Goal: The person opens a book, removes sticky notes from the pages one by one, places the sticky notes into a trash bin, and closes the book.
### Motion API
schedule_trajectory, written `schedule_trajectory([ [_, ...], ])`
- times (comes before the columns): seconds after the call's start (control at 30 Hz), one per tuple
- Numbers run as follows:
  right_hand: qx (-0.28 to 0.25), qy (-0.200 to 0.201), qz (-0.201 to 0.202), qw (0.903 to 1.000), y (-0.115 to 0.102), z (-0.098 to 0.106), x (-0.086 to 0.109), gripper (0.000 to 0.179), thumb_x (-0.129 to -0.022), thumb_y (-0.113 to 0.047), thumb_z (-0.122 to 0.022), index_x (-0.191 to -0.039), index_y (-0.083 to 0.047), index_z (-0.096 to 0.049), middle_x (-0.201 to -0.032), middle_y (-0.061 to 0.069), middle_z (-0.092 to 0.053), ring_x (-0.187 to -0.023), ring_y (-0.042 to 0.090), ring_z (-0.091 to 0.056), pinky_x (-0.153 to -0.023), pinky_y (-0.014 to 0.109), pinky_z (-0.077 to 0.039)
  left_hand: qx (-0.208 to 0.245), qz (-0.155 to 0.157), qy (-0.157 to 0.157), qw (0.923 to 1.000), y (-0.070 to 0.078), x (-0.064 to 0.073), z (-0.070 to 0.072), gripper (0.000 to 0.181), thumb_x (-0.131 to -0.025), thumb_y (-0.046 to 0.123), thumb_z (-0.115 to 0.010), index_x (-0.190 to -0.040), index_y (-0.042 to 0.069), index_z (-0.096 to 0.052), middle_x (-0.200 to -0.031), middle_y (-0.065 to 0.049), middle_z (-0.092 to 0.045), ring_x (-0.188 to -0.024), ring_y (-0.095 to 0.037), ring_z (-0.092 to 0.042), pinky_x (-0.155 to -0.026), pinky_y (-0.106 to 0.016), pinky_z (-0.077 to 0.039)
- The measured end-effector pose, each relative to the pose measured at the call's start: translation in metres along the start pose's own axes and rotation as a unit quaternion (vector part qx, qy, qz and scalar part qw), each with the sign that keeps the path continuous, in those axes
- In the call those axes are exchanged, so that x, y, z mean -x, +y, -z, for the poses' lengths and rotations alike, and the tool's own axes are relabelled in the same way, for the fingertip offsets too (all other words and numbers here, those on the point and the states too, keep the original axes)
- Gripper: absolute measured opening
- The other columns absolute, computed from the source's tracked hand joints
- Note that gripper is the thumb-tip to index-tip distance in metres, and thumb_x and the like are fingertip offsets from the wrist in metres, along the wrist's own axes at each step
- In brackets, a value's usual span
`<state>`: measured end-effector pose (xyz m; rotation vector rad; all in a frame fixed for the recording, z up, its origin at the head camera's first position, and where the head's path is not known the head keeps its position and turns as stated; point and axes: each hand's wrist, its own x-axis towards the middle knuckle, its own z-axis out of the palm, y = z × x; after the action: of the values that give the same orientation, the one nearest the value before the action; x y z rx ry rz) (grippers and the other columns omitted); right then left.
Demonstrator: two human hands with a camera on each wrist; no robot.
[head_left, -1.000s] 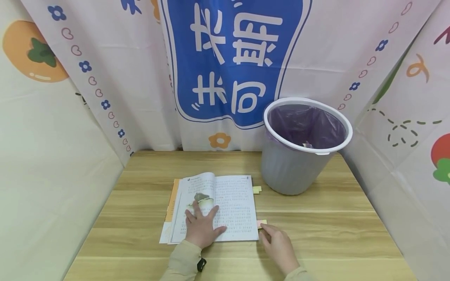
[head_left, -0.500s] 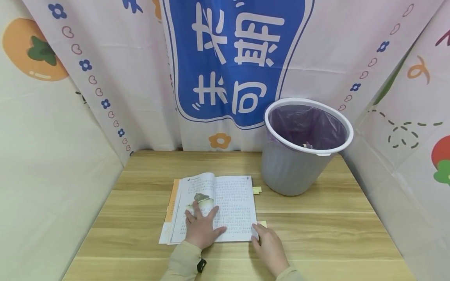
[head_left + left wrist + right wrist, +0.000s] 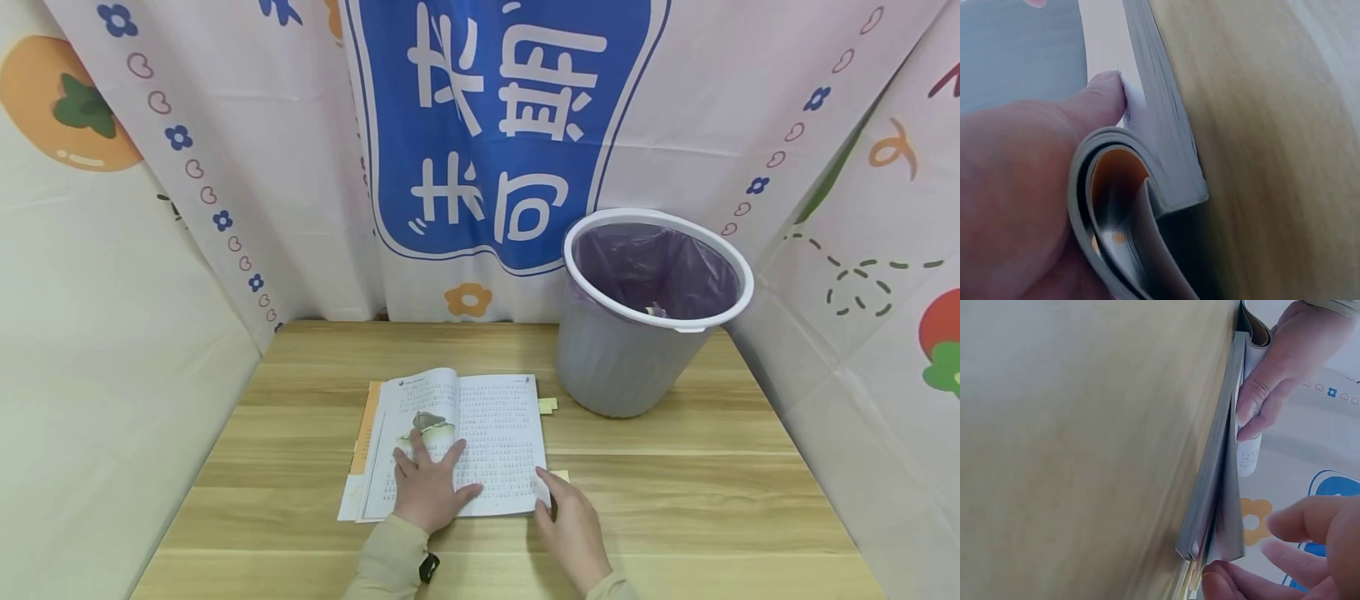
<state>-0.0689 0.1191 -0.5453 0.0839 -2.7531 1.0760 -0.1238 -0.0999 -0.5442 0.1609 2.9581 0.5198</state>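
Note:
An open book lies on the table, with printed text and a small picture on its left page. My left hand rests on the left page near the fold, fingers spread. In the left wrist view its thumb presses by the fold, beside the curled pages. My right hand is at the lower right edge of the book, its fingertips right at the page edge. The right wrist view shows a block of pages raised apart from those below, fingertips at its corner and other fingers spread away from it.
Yellow sticky tabs stick out from the book's right side. Behind it at the right, a grey bin with a purple liner stands on the wooden table. Printed curtains enclose the table at the back and sides.
My right hand has moved left from the lower sticky tab to the edge of the right page, its fingertips now over the margin. The left hand has stayed in place.

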Motion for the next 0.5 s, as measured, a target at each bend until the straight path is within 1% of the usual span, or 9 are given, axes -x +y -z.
schedule_trajectory([
  [0.13, -0.028, 0.010, -0.013, 0.9995, -0.002, 0.002, -0.001, 0.046, -0.085, 0.002, -0.070, -0.130, 0.000, -0.062, -0.124, 0.020, -0.065, -0.107, 0.033, -0.066, -0.089, 0.043, -0.054, 0.005, -0.002, 0.003, 1.0000, -0.001, 0.001, -0.001, 0.078, -0.084, 0.063, -0.066, -0.149, 0.025, -0.046, -0.151, -0.046, -0.004, -0.126, -0.077, -0.011, -0.102, -0.077, -0.022],
  [0.23, -0.074, 0.018, -0.026, 0.9968, -0.005, 0.002, -0.003, 0.050, -0.084, 0.005, -0.069, -0.133, 0.003, -0.058, -0.121, 0.021, -0.066, -0.099, 0.029, -0.069, -0.084, 0.035, -0.057, 0.009, -0.006, 0.003, 0.9999, -0.003, 0.001, -0.001, 0.077, -0.086, 0.064, -0.063, -0.150, 0.026, -0.044, -0.151, -0.046, -0.004, -0.126, -0.076, -0.011, -0.103, -0.077, -0.022],
  [0.3, -0.111, 0.026, -0.033, 0.9930, -0.006, 0.001, -0.004, 0.054, -0.083, 0.008, -0.069, -0.135, 0.006, -0.055, -0.122, 0.022, -0.064, -0.098, 0.030, -0.069, -0.083, 0.031, -0.057, 0.011, -0.010, 0.000, 0.9999, -0.005, 0.001, -0.001, 0.076, -0.088, 0.064, -0.059, -0.152, 0.026, -0.041, -0.151, -0.045, -0.004, -0.126, -0.076, -0.012, -0.103, -0.077, -0.023],
  [0.4, -0.168, 0.037, -0.032, 0.9845, -0.010, 0.000, -0.006, 0.061, -0.081, 0.013, -0.068, -0.139, 0.011, -0.048, -0.129, 0.025, -0.059, -0.101, 0.033, -0.067, -0.085, 0.030, -0.056, 0.007, -0.022, 0.000, 0.9997, -0.011, 0.000, 0.001, 0.073, -0.095, 0.061, -0.050, -0.156, 0.025, -0.033, -0.151, -0.045, -0.010, -0.127, -0.074, -0.017, -0.102, -0.075, -0.027],
  [0.5, -0.206, 0.048, -0.025, 0.9771, -0.016, -0.003, -0.008, 0.068, -0.080, 0.014, -0.069, -0.142, 0.012, -0.041, -0.133, 0.026, -0.056, -0.104, 0.034, -0.066, -0.087, 0.029, -0.055, 0.023, -0.028, -0.002, 0.9993, -0.019, -0.001, 0.008, 0.065, -0.103, 0.050, -0.043, -0.158, 0.021, -0.026, -0.153, -0.041, -0.016, -0.130, -0.069, -0.021, -0.101, -0.075, -0.028],
])
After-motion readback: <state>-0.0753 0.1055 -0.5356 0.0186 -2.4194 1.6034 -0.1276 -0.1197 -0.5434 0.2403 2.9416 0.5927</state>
